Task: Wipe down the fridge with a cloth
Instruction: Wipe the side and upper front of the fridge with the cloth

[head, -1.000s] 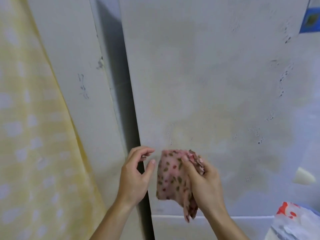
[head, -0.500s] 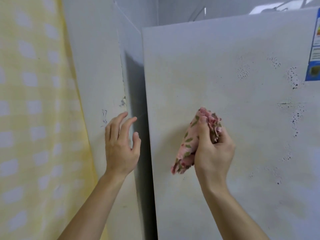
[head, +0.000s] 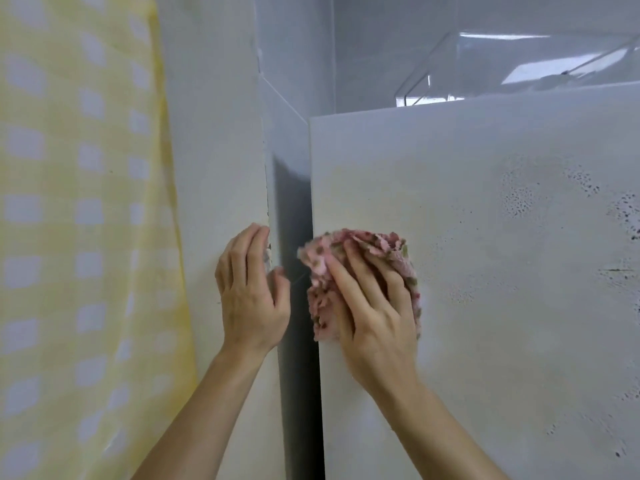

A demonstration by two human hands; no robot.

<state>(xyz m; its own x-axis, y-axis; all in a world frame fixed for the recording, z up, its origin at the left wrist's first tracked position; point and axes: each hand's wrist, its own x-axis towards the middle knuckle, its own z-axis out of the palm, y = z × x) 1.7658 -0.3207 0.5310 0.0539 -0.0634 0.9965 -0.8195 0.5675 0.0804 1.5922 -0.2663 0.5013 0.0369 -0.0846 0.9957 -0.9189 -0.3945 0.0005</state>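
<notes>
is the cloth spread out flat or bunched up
Bunched up: the cloth lies crumpled in folds under the right hand, which presses it against the fridge front near its left edge.

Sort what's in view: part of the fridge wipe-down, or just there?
Job: fridge; cloth; right hand, pressing the cloth on the fridge.
Just there: yellow checked curtain; wall; clear box above the fridge; left hand, resting on the wall.

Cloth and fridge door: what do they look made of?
Cloth: soft fabric, pink floral print, bunched folds and frayed edge. Fridge door: probably painted metal, matte off-white, yellowed patches, dark speckled pits resembling rust, though that is uncertain.
</notes>
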